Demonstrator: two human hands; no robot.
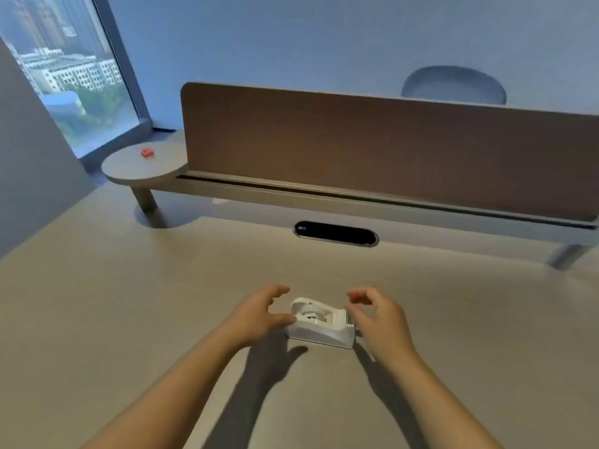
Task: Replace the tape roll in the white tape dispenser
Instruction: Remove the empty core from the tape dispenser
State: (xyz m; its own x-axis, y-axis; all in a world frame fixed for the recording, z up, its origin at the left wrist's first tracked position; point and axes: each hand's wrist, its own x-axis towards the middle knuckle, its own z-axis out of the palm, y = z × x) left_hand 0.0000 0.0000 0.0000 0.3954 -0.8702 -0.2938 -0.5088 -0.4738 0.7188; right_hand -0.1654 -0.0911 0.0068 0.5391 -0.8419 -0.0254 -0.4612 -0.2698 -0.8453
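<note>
Flanking white dispenser (pixel 319 324): L hand (pixel 259 314), R hand (pixel 377 314).

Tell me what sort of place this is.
Probably an office workstation high in a building. A brown divider panel stands along the back of the desk, which has a cable slot. The window looks down on city buildings, and a chair back shows beyond the panel.

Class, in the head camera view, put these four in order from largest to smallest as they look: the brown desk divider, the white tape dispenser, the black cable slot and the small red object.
1. Brown desk divider
2. Black cable slot and white tape dispenser: these look alike, and the dispenser is nearer the camera, so unranked
3. Small red object
</note>
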